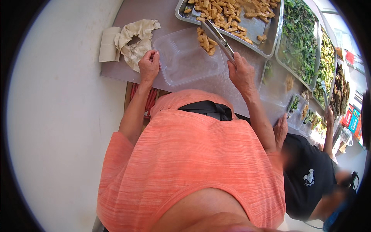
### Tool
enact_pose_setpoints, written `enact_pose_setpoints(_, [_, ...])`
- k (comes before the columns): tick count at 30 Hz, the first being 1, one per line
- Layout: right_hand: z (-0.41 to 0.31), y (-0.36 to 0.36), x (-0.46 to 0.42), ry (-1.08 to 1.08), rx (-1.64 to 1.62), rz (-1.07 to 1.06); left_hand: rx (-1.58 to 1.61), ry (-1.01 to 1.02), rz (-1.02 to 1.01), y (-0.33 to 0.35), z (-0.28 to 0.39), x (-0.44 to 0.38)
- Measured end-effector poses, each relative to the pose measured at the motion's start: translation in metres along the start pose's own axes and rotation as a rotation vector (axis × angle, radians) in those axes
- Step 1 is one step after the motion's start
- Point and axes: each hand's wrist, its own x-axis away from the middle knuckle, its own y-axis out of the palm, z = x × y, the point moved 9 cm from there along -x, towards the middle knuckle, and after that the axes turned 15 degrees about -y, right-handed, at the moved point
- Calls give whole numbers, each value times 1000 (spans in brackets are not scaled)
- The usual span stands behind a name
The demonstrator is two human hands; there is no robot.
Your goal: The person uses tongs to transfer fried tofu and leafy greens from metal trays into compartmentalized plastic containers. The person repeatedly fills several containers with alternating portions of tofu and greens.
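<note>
My right hand [242, 72] is closed around the handles of metal tongs [220, 42], whose tips reach over the near rim of a steel tray [262, 52] of brown fried strips [232, 11], perhaps tofu. Below the tray lies a clear plastic compartment container [188, 69]. Several of the same strips [207, 42] sit in its upper right part; the other compartments hold nothing visible. At the container's left edge is my left hand [149, 65], with thumb and fingertips together; whether they pinch the rim cannot be told.
A crumpled cloth [136, 55] and a paper roll [109, 45] lie at left. Trays of leafy greens [301, 43], chopped vegetables [324, 63] and dark pieces [340, 90] line the right. Another container [275, 92] is beside my right arm. A co-worker in black [307, 174] stands close at right, near filled containers [295, 107].
</note>
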Motion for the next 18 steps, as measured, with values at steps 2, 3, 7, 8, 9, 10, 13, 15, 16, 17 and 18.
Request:
enact_pose_setpoints(2, [5,-3,-10,-25,24,26,18,-16,12,2,3,1])
enact_pose_setpoints(3, [7,-5,-16,-37,38,41,19,-8,13,2,4,1])
enact_pose_setpoints(7, [9,2,-18,-71,59,-61,-16,17,23,0,-2,-4])
enact_pose_setpoints(8, [5,2,-13,-65,35,-74,-34,22,27,-1,-5,-5])
enact_pose_setpoints(9, [0,1,-4,-57,12,-95,-21,0,23,-1,-4,-3])
enact_pose_setpoints(10, [-3,0,4,-49,-8,-113,-5,-18,17,0,1,0])
enact_pose_setpoints(13, [3,-8,19,-4,-10,-7,2,-5,20,1,1,0])
enact_pose_setpoints(15, [4,1,30,13,7,-95,-2,6,25,1,1,-1])
enact_pose_setpoints(16, [4,4,34,22,15,-139,-1,1,26,0,1,0])
enact_pose_setpoints(17, [2,2,36,26,-9,-130,0,-4,27,0,2,1])
enact_pose_setpoints(18, [0,-1,36,30,-29,-117,13,-22,12,1,1,1])
